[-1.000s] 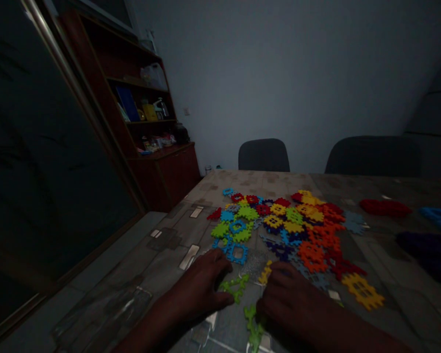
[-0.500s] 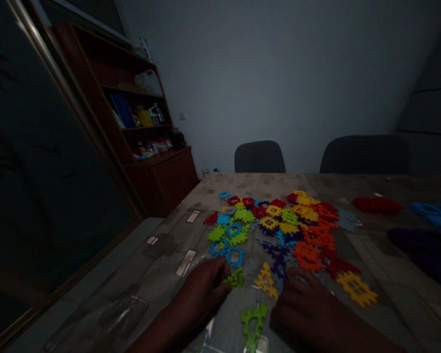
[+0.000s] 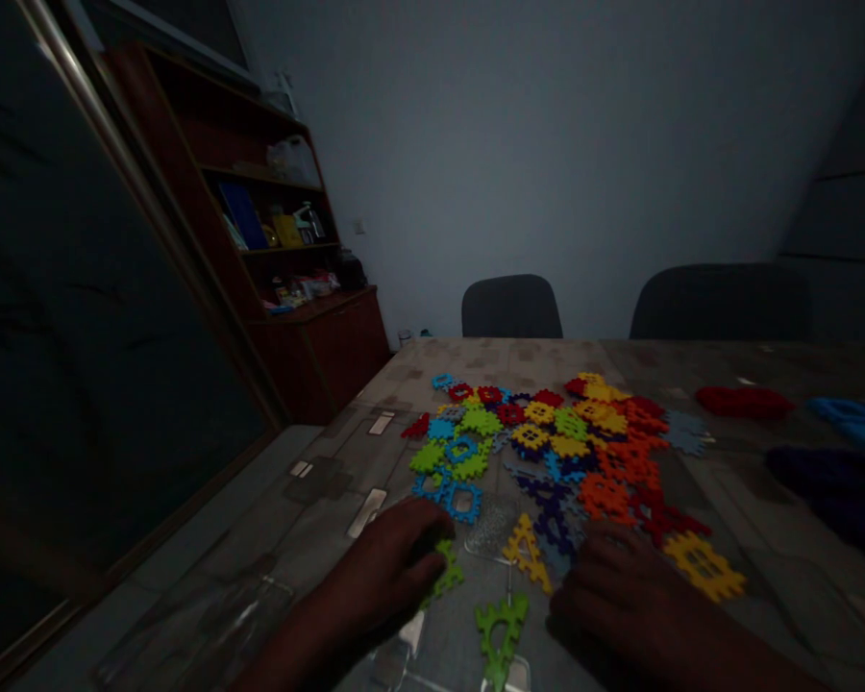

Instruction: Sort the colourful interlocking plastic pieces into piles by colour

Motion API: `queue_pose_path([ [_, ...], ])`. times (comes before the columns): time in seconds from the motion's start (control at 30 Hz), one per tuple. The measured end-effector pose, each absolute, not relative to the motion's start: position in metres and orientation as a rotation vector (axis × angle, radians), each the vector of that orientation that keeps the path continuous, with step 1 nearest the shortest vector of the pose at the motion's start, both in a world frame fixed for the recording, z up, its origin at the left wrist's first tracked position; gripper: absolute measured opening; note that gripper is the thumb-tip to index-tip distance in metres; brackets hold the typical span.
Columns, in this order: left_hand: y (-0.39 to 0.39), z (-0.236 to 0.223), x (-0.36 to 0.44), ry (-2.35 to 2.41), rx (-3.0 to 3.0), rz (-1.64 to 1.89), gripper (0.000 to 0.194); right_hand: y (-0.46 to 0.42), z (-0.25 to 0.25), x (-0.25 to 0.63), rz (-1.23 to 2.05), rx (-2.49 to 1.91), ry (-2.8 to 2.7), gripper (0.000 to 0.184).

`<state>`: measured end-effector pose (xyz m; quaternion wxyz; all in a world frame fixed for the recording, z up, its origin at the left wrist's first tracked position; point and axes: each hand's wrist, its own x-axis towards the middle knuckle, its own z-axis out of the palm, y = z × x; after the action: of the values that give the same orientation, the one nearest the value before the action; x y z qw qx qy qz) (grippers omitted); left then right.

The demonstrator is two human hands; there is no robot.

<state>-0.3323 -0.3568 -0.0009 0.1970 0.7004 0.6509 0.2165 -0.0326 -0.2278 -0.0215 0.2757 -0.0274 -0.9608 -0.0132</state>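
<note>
My left hand (image 3: 393,557) is closed with thumb and fingers on a green toothed building piece (image 3: 448,569), partly covered by the fingers. My right hand (image 3: 609,586) rests on the table with its fingers curled; what lies inside them, if anything, is hidden. Between the hands lie a yellow triangular piece (image 3: 528,567) and a larger green triangular piece (image 3: 513,609), the green one closer to me. Dark purple pieces (image 3: 554,524) lie just beyond my right fingers. Past my left hand is a blue square frame piece (image 3: 474,512).
A spread of colourful interlocking pieces (image 3: 480,423) covers the middle of the patterned table (image 3: 317,538). Red (image 3: 744,402), blue and dark purple (image 3: 828,471) items lie at the right. Two chairs (image 3: 511,308) stand behind, and a wooden cabinet (image 3: 346,346) is on the left.
My left hand has drawn slightly left and down with the green piece, which now hangs lower and is turned. My right hand has shifted a little to the right.
</note>
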Motion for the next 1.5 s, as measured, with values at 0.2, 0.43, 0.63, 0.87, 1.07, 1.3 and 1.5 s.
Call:
queue_pose_path([
  [0.2, -0.362, 0.004, -0.327, 1.777, 1.872, 0.460, 0.068, -0.226, -0.015, -0.006, -0.014, -0.137, -2.534, 0.031],
  [0.43, -0.364, 0.008, -0.310, 1.871, 1.774, 0.522, 0.083, -0.228, -0.018, 0.007, -0.042, -0.099, -2.515, 0.026],
  [0.63, -0.375, 0.013, -0.283, 1.845, 1.581, 0.522, 0.096, -0.224, -0.006, 0.006, -0.087, -0.040, -2.540, 0.027],
  [0.87, -0.380, 0.006, -0.272, 1.785, 1.649, 0.511, 0.096, -0.229, -0.018, 0.005, -0.033, -0.126, -2.517, 0.034],
  [1.07, -0.383, -0.007, -0.274, 1.777, 1.699, 0.534, 0.100, -0.235, -0.025, -0.002, -0.062, -0.159, -2.467, 0.044],
  [1.3, -0.383, -0.002, -0.274, 1.688, 1.814, 0.681, 0.098, -0.239, -0.011, -0.007, 0.021, -0.150, -2.603, 0.024],
  [1.5, -0.378, 0.003, -0.281, 1.289, 2.096, 0.831, 0.094, -0.237, 0.000, -0.018, 0.036, -0.091, -2.527, 0.026],
])
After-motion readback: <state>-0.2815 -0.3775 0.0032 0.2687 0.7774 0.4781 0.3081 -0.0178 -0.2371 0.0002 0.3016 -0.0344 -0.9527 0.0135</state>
